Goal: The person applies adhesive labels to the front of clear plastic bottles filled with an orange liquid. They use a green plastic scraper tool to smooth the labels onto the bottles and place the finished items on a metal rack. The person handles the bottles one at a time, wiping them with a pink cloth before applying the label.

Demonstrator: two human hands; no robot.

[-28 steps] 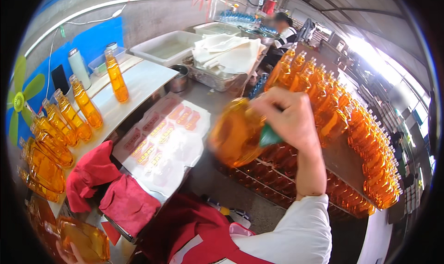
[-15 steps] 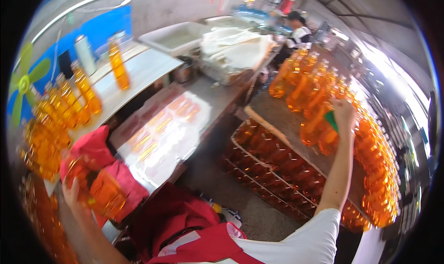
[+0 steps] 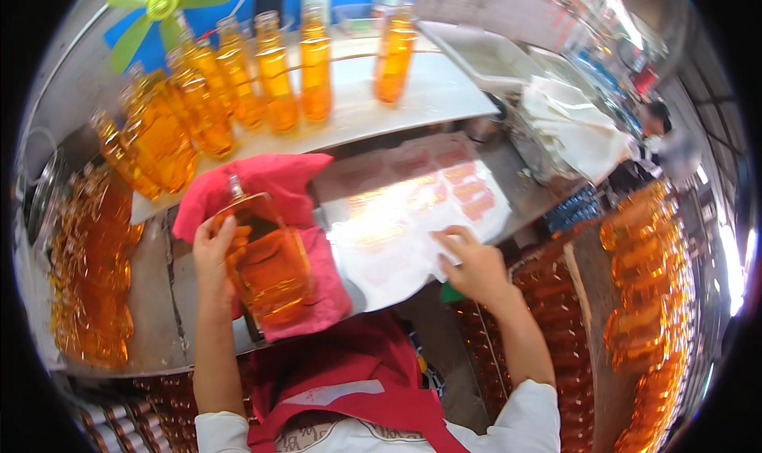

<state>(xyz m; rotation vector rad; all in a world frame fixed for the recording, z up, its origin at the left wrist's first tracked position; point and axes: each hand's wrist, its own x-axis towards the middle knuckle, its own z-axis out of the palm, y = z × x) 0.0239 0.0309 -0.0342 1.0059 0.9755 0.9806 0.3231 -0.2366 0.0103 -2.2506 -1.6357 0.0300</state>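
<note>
My left hand (image 3: pixel 213 250) grips a flat glass bottle of orange liquid (image 3: pixel 274 274) by its side. The bottle lies tilted over a pink cloth (image 3: pixel 262 175), neck away from me. At the right edge of a glossy white sheet with rows of reddish labels (image 3: pixel 476 195), my right hand (image 3: pixel 476 266) has its thumb and fingers bent over the paper. A small green piece (image 3: pixel 451 293) shows under that palm, mostly hidden, and seems to be held there; its kind is unclear.
Several filled bottles (image 3: pixel 274 80) stand on a white shelf (image 3: pixel 452 88) beyond the cloth, near a green fan (image 3: pixel 163 4). More bottles crowd the left (image 3: pixel 95 286) and the right-hand table (image 3: pixel 639 310). White trays (image 3: pixel 484 52) and a co-worker (image 3: pixel 655 131) are farther off.
My view has turned right to left, toward the label sheet. My right hand has come from the bottles on the right table to the sheet. My left hand keeps its bottle at the cloth.
</note>
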